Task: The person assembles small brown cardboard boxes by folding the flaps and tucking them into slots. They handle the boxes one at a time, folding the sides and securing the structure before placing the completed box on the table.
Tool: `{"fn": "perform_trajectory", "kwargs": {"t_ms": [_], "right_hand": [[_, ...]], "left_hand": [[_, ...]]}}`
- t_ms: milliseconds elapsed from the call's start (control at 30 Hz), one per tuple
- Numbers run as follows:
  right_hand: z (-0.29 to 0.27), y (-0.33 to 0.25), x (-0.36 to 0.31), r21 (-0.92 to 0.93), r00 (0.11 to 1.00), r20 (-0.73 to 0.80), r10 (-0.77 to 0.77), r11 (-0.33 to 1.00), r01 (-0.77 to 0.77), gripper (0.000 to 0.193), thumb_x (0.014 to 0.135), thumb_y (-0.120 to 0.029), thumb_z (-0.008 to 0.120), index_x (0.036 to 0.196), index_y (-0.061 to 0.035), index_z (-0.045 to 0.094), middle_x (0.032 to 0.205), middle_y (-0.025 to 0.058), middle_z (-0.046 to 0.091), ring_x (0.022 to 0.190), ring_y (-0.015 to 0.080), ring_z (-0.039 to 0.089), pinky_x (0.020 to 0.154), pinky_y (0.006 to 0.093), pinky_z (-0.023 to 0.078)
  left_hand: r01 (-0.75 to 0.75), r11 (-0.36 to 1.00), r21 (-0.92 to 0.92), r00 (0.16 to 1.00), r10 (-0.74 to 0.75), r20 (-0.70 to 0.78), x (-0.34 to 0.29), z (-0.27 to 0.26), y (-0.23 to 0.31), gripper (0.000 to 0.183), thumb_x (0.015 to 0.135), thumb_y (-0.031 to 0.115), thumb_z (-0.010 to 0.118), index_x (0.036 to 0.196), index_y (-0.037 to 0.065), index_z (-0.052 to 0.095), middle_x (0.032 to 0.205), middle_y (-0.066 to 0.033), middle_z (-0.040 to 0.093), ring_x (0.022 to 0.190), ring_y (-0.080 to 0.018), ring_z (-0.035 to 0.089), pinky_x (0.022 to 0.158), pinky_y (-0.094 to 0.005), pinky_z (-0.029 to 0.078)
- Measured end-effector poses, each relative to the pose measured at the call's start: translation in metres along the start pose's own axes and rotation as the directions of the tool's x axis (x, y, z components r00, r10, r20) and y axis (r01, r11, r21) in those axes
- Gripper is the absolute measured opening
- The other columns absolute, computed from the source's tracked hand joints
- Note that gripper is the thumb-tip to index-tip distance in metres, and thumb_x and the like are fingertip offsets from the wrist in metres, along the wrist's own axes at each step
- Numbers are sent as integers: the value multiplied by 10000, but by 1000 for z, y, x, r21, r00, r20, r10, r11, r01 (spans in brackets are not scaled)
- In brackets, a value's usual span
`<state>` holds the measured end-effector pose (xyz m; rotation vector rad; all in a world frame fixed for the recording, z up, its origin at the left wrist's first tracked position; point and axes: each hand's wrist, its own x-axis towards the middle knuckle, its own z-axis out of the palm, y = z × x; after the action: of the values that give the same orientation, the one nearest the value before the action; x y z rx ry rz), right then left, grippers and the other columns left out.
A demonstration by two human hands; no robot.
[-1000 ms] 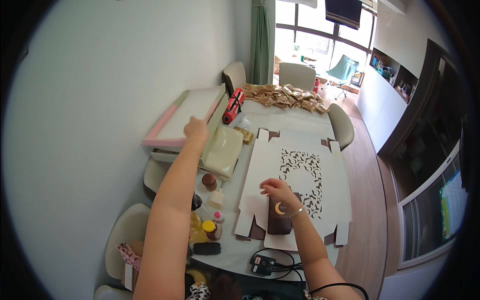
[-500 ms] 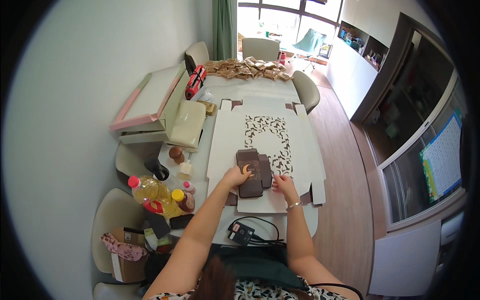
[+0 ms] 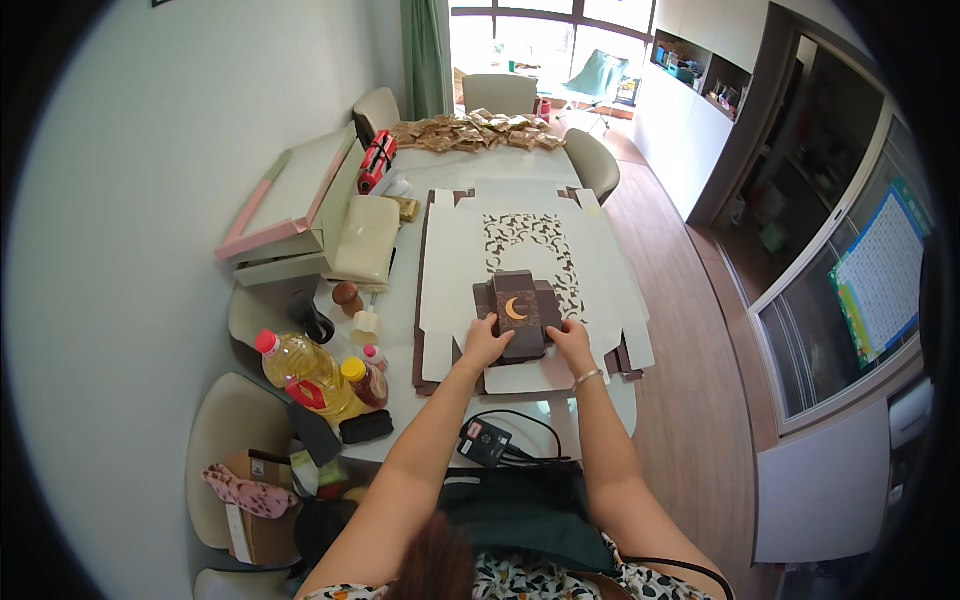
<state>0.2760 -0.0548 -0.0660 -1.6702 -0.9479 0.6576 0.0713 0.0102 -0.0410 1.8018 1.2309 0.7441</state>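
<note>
A moon-marked brown carton [image 3: 522, 298] is sitting, braced, at the frame's centre
From where I'm standing, the left hand [image 3: 484, 345] is gripping its left edge, fingers nearly closed; a white cut-out sheet [image 3: 530, 255] is lying beneath; the right hand [image 3: 573, 346] is pinching the right edge, fingers curled; pressing evenly from both sides would probably be keeping the creases true

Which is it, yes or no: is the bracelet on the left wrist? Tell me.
No, the silver bracelet circles the wrist of the right hand.

Table [image 3: 440, 172], chairs [image 3: 500, 94] and curtain [image 3: 426, 60] suggest a home dining area.
</note>
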Motion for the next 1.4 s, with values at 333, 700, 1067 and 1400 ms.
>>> {"fn": "perform_trajectory", "kwargs": {"t_ms": [333,700,1067,1400], "right_hand": [[-1,-21,-4,175,986,66,156,971,-165,238,809,-218,713,850,13,677,685,-7,569,601,84,476,531,263,374],[6,-26,-4,340,964,208,166,912,-231,299,752,-105,769,984,51,665,894,70,674,782,140,608,689,267,468],[-1,-38,-18,330,918,334,213,886,-326,319,793,-141,718,1070,6,660,969,34,665,921,131,580,826,262,425],[-2,-31,-20,341,916,387,104,907,-247,349,837,-188,703,1112,21,659,963,50,673,894,120,595,810,261,456]], "left_hand": [[-31,951,-307,911,-100,-400,-14,33,-35,584,831,112,657,1339,-80,443,1125,-184,592,1004,-254,603,851,-331,506],[322,834,-447,933,-360,2,20,-10,3,472,792,386,759,819,-69,637,726,-90,623,599,-143,563,514,-269,440],[305,918,-252,918,-354,-177,11,-4,13,706,653,326,867,1098,-61,479,1110,-198,525,903,-268,613,730,-337,551],[175,691,-701,954,-295,-53,5,-5,0,693,768,101,796,1257,1,315,1137,-247,529,938,-278,646,731,-371,602]]}}
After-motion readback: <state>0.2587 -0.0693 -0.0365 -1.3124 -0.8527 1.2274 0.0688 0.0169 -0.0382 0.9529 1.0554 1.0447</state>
